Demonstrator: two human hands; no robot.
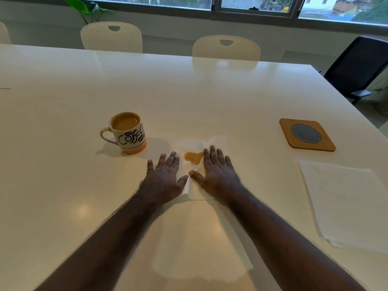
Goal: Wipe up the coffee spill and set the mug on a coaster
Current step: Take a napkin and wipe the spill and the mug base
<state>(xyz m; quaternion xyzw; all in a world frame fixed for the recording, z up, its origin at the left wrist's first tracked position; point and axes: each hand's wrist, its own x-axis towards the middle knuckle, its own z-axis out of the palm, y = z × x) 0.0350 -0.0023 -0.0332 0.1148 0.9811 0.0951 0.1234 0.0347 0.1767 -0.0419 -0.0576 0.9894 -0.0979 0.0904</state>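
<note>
Both hands, left hand (pixel 162 175) and right hand (pixel 217 172), press flat (no grip) on the stained tissue (pixel 194 148).

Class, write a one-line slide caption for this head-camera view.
Left hand and right hand press a white paper tissue over a brown coffee spill, between a full printed mug and a square wooden coaster.

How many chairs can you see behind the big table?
4. Two cream perforated plastic chairs stand at the white table's far side, a sliver of another cream chair shows far left, and a black office chair stands right. More may be outside the view.
</note>
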